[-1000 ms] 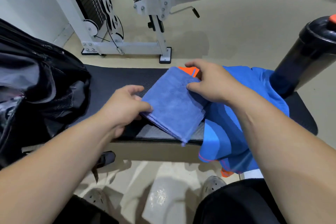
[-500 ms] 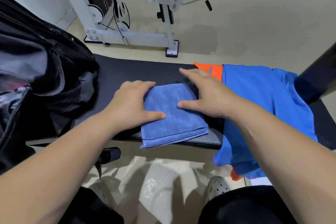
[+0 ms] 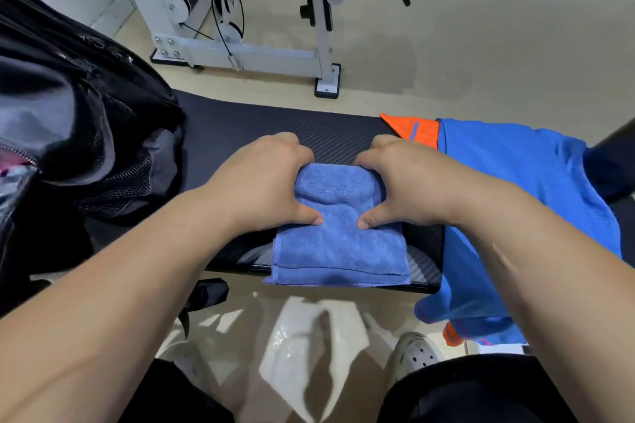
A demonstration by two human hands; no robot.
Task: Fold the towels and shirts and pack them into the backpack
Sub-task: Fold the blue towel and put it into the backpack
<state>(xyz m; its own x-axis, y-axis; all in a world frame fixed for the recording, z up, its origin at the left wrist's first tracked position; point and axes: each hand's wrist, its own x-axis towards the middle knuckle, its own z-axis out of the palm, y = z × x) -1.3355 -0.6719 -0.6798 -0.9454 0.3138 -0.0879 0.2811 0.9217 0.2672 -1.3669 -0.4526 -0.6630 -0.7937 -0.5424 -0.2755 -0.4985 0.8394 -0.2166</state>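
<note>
Towel (image 3: 338,247) lies lengthwise, far to near; left hand (image 3: 264,182) and right hand (image 3: 409,182) pinch its far end

The towel (image 3: 338,244) is fuzzy, matt pile cloth; the shirt (image 3: 515,189) at right is smoother cloth. The bench (image 3: 261,127) cover is black, weave-patterned and faintly shiny. The backpack (image 3: 103,134) at left has mesh, and the frame (image 3: 254,55) at top is white-painted metal.

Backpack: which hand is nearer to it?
Left. The left hand grips the towel's left side, toward the backpack; the right hand grips its right side, farther away, beside the shirt.
</note>
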